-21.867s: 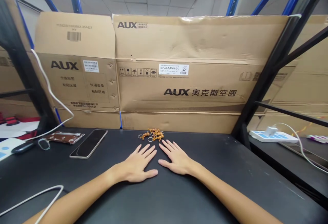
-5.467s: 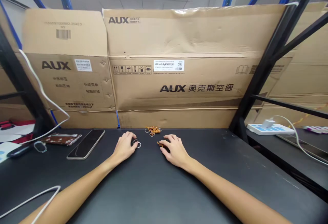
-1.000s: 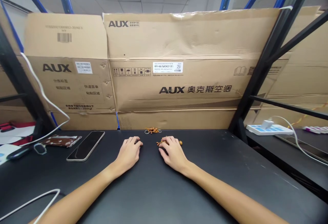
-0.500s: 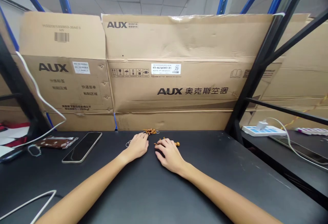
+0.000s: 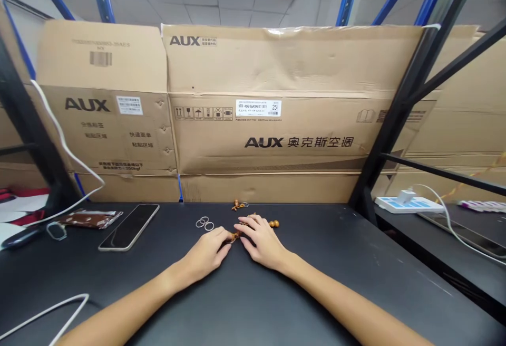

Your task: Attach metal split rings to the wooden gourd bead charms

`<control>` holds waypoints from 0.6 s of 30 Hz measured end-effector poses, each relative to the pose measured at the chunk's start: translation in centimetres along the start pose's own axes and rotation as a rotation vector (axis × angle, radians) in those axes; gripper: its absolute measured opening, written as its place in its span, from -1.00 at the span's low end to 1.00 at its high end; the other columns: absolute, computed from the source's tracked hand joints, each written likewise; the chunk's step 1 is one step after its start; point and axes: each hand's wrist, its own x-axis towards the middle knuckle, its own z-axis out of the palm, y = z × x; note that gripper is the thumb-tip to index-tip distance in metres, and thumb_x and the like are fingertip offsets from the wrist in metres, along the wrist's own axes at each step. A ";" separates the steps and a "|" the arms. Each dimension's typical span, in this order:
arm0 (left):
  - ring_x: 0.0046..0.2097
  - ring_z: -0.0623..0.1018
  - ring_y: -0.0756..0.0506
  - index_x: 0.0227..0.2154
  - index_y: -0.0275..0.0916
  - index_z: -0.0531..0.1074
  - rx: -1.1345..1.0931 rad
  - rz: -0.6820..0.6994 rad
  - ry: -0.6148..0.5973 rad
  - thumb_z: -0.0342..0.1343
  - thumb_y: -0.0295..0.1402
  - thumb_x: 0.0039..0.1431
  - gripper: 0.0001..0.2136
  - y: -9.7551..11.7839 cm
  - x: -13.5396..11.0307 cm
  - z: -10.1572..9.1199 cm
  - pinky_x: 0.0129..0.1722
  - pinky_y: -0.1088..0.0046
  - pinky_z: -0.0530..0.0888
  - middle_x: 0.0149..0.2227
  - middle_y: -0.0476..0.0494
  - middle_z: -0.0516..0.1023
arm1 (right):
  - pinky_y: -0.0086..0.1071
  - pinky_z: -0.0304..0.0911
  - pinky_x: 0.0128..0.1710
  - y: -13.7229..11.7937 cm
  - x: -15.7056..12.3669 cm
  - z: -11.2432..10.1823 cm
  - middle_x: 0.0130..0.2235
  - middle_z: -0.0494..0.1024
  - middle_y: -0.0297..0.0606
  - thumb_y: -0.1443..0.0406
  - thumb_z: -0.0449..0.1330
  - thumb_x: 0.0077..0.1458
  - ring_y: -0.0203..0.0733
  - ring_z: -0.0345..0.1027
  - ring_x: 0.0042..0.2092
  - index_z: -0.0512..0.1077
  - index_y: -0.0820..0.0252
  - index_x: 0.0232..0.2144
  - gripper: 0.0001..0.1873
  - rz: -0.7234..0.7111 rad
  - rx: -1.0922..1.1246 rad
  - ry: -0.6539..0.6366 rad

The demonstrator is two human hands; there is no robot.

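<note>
The left hand (image 5: 206, 249) and right hand (image 5: 262, 242) sit together on the black table (image 5: 324, 277), fingers closed on a wooden bead strand (image 5: 237, 236) between them. Metal key rings (image 5: 203, 223) lie apart to the left; a second bead cluster (image 5: 237, 205) lies farther off.

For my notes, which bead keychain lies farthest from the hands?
The small one lying alone at the back; the other sits under the right hand.
</note>
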 end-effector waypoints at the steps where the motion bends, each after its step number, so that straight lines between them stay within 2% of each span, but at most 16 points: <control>1: -0.20 0.50 -0.08 -0.19 -0.18 0.40 -0.036 -0.003 0.011 -0.02 -0.47 0.23 -0.84 -0.1 0.1 0.1 -0.16 0.42 0.43 -0.23 -0.09 0.49 | -0.08 0.14 0.02 0.0 0.0 -0.1 0.11 0.35 -0.16 0.34 0.08 0.17 0.00 0.13 0.07 0.36 0.08 0.01 -0.66 -0.015 0.000 -0.012; 4: -0.23 0.50 -0.07 -0.24 -0.20 0.40 -0.099 -0.020 0.019 0.01 -0.47 0.20 -0.88 -0.4 0.4 0.1 -0.19 0.43 0.42 -0.27 -0.07 0.50 | -0.07 0.15 0.00 0.0 0.0 -0.1 0.10 0.35 -0.16 0.31 0.10 0.17 0.02 0.11 0.08 0.42 0.09 -0.11 -0.77 -0.018 0.003 -0.036; 8: -0.25 0.50 -0.07 -0.25 -0.21 0.38 -0.109 -0.048 0.018 0.00 -0.47 0.19 -0.89 -0.3 0.4 0.1 -0.22 0.43 0.41 -0.28 -0.07 0.51 | -0.12 0.17 -0.05 -0.2 0.1 -0.3 -0.03 0.41 -0.14 0.34 0.12 0.15 -0.02 0.14 0.03 0.40 0.16 -0.29 -0.93 0.000 0.054 -0.047; 13: -0.23 0.48 -0.07 -0.24 -0.21 0.37 -0.125 -0.047 0.008 0.01 -0.48 0.19 -0.89 -0.3 0.4 0.0 -0.19 0.41 0.40 -0.27 -0.08 0.49 | -0.18 0.18 -0.12 -0.8 0.2 -0.5 -0.22 0.43 -0.18 0.37 0.06 0.18 -0.10 0.21 -0.13 0.33 0.17 -0.33 -0.94 -0.008 0.140 -0.036; 18: -0.21 0.47 -0.08 -0.25 -0.21 0.37 -0.135 -0.030 0.001 0.03 -0.48 0.18 -0.90 -0.4 0.4 0.0 -0.17 0.41 0.40 -0.26 -0.08 0.48 | -0.22 0.18 -0.16 -1.3 0.2 -0.4 -0.28 0.40 -0.22 0.38 0.04 0.19 -0.13 0.20 -0.21 0.28 0.16 -0.37 -0.92 0.012 0.228 -0.008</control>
